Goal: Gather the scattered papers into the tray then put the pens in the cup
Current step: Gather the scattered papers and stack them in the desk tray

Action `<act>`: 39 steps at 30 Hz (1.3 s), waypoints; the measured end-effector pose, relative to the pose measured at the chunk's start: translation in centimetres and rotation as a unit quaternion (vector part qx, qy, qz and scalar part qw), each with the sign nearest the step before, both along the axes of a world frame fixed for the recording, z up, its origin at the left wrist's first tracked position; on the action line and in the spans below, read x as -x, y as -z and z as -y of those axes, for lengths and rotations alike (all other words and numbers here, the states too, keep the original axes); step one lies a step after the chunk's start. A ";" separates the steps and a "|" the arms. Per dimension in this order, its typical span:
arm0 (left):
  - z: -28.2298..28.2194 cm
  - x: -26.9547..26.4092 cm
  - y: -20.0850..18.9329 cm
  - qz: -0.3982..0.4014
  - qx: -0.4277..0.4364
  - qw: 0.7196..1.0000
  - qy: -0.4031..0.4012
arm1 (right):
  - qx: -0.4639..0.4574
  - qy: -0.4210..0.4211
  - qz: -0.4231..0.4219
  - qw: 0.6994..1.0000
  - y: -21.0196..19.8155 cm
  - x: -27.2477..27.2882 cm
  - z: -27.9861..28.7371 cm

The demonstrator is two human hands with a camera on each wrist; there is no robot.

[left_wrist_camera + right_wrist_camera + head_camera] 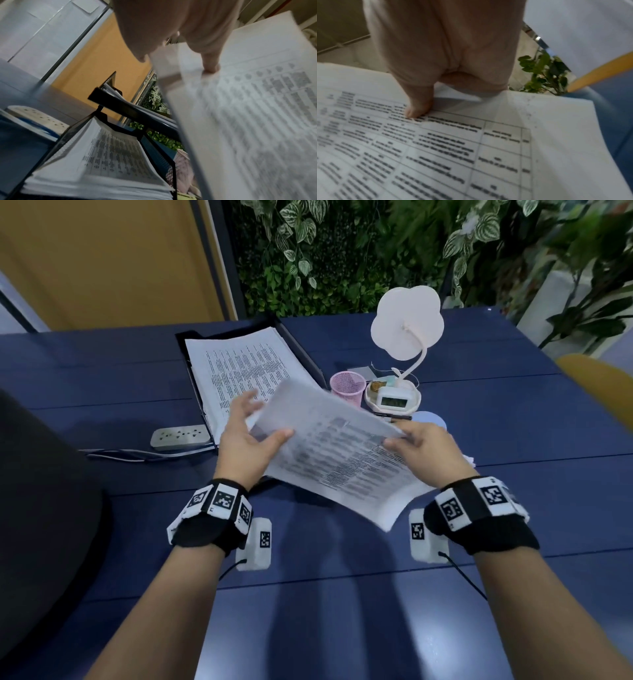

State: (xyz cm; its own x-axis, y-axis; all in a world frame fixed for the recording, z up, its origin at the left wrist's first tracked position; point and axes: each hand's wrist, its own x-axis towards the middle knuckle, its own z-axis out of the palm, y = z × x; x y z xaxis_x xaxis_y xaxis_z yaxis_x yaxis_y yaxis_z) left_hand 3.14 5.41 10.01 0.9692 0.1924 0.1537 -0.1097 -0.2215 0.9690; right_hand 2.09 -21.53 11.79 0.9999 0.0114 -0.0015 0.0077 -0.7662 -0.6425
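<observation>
Both hands hold a stack of printed papers (337, 455) in the air above the blue table. My left hand (251, 436) pinches the stack's left edge, thumb on top (211, 65). My right hand (416, 445) pinches the right edge, thumb on the print (418, 109). The black mesh tray (301, 344) lies just beyond the left hand, with a pile of printed sheets (239, 371) in it (109, 152). A pink mesh cup (346, 386) stands right of the tray. A dark pen (394, 416) lies beyond the right hand, partly hidden by the held papers.
A white flower-shaped lamp (407, 326) with a small clock base (392, 400) stands behind the cup. A power strip (180, 436) with cables lies left of the tray. A dark chair back (41, 508) fills the left edge. Plants line the far side.
</observation>
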 end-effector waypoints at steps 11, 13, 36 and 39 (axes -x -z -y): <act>3.4 -0.2 -0.8 -0.042 0.134 0.990 -0.005 | -0.419 0.048 0.027 0.907 2.2 0.0 -0.4; 4.2 0.0 -0.9 0.005 0.149 0.989 -0.016 | -0.428 0.058 0.038 0.901 2.6 0.0 -0.8; 3.9 2.7 5.2 -0.155 0.105 0.982 0.006 | -0.323 0.098 -0.134 0.932 11.5 1.9 0.5; 3.9 3.9 8.1 -0.215 0.044 0.975 -0.017 | -0.300 0.103 -0.200 0.927 13.6 3.0 1.4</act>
